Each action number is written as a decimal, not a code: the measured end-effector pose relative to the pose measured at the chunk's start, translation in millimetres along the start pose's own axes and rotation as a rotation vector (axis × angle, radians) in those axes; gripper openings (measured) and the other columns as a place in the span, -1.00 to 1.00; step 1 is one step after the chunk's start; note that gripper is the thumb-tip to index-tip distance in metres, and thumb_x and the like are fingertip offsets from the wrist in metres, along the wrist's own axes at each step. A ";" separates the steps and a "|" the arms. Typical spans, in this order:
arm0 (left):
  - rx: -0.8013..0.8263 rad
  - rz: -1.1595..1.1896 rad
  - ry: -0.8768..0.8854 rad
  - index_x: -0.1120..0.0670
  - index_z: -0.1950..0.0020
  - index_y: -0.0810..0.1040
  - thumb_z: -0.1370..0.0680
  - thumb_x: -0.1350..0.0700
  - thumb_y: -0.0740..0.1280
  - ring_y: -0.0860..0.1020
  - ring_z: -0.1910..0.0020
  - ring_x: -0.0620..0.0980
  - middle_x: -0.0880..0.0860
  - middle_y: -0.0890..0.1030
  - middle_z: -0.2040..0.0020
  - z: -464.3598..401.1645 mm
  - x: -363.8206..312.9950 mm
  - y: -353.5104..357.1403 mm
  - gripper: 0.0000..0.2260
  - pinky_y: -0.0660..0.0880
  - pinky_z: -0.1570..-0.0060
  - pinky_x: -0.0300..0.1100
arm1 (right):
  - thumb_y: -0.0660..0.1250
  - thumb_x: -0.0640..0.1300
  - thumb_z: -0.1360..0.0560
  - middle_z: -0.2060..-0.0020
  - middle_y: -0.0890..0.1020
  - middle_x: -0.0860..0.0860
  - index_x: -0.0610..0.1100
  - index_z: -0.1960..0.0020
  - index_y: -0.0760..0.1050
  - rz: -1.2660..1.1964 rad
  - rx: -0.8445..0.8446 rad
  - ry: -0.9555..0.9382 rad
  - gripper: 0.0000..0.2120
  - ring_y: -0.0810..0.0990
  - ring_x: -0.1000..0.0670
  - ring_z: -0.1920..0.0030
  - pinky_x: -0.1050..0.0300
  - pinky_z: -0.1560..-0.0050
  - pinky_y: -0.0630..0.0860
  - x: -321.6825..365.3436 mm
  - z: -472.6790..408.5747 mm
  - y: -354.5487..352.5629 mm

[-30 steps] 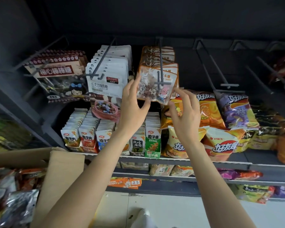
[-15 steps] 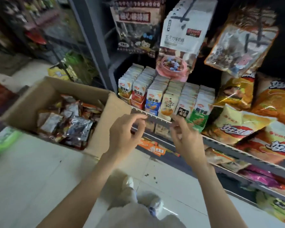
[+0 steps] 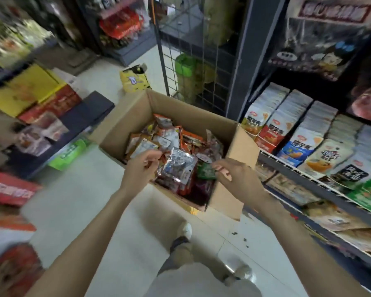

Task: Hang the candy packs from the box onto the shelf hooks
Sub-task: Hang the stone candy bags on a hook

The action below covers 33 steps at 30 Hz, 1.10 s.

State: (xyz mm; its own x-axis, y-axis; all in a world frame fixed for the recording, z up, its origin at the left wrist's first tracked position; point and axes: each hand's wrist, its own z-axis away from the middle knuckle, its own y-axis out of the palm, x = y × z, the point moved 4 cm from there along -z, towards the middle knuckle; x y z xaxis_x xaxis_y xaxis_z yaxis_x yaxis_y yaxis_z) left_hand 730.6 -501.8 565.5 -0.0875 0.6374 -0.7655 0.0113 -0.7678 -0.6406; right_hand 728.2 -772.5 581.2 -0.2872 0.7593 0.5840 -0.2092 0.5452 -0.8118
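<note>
Head view: the cardboard box (image 3: pixel 124 127) at centre is heaped with glossy, crinkled foil candy packs (image 3: pixel 176 166), so by my judgement much hanging remains. The left hand (image 3: pixel 140 168) at 9 o'clock and the right hand (image 3: pixel 237 179) at 3 o'clock hover above the packs, fingers loosely curled, holding nothing. Flat sachets line the shelf (image 3: pixel 308 176).

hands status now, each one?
Left hand: empty, fingers loosely curled, over the box.
Right hand: empty, fingers loosely curled, above the candy packs.
</note>
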 end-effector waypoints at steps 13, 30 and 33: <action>0.210 -0.317 0.055 0.04 -0.24 0.55 -0.54 0.25 0.32 0.51 -0.23 -0.04 -0.01 0.59 -0.20 -143.1 91.2 18.1 -0.71 0.33 -0.22 -0.28 | 0.29 0.02 -0.56 -0.36 0.42 -0.06 -0.04 -0.39 0.34 0.112 0.279 0.285 -0.57 0.40 -0.10 -0.33 -0.07 -0.34 0.36 -11.5 -152.1 123.2; 0.680 -1.008 0.410 0.00 -0.55 0.07 -0.51 -0.03 0.39 0.20 -0.46 0.05 0.03 0.27 -0.46 -186.8 123.0 48.3 -0.27 0.04 -0.45 -0.08 | 0.46 0.02 -0.44 -0.23 0.53 -0.13 -0.07 -0.46 0.08 0.233 0.435 0.351 -0.24 0.45 -0.18 -0.31 -0.22 -0.41 0.20 -11.4 -166.2 179.9; 0.702 -1.047 0.449 -0.01 -0.57 -0.01 -0.50 -0.07 0.39 0.20 -0.45 0.04 0.02 0.27 -0.45 -193.2 124.2 55.8 -0.22 0.05 -0.45 -0.06 | 0.43 0.02 -0.47 -0.07 0.60 -0.09 -0.12 -0.44 0.13 0.294 0.393 0.341 -0.30 0.54 -0.14 -0.19 -0.15 -0.38 0.23 -12.6 -166.9 182.5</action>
State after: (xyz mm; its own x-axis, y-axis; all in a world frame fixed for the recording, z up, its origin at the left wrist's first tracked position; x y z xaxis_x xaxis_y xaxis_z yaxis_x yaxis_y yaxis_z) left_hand 912.8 -452.9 423.1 0.5944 0.8038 0.0237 -0.3820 0.3082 -0.8712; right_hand 849.6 -623.3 425.3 -0.0825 0.9651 0.2486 -0.5153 0.1722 -0.8395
